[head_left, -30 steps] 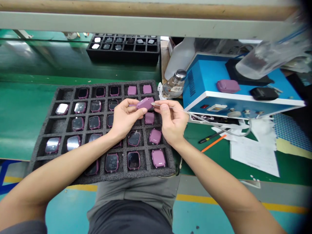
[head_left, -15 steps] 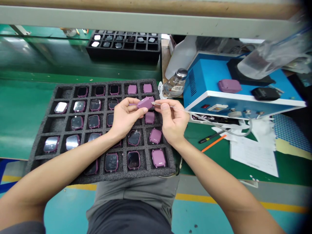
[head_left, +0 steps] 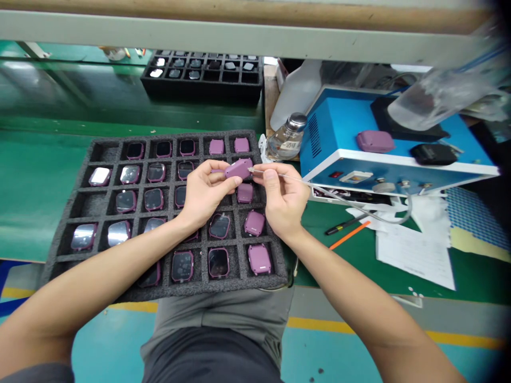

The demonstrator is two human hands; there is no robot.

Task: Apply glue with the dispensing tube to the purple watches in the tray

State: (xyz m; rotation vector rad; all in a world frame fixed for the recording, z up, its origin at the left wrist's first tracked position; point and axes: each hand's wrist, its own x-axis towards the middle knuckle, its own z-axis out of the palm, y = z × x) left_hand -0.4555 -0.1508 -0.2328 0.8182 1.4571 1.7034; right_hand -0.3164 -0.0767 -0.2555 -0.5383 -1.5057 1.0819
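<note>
One green workbench [head_left: 32,202], carrying everything below. One grey foam tray [head_left: 199,289], gridded, its near edge by the person's lap; most visible cells hold purple-framed watch bodies, screens up at left and middle, purple backs up along the right. One blue bench unit [head_left: 343,122], right of the tray, with a loose purple casing [head_left: 375,141] on top. One glass bottle [head_left: 288,139] with a metal cap, between tray and unit.

One purple watch body [head_left: 238,168], back outward, held above the right part of the tray. One slender metal-tipped tool [head_left: 258,171], on a grey cable [head_left: 410,202] running toward the unit.

Change over the last second: none plain beyond a slight shift of view; body and tip keep their places, which suggests a steady hold at one spot.

Grip, left hand [head_left: 205,192]: thumb and fingers pinching the watch body, spread only by its thickness. Grip, right hand [head_left: 286,201]: thumb pressed toward the fingers around the tool, its tip at the body's right end; exact contact too small to confirm.
</note>
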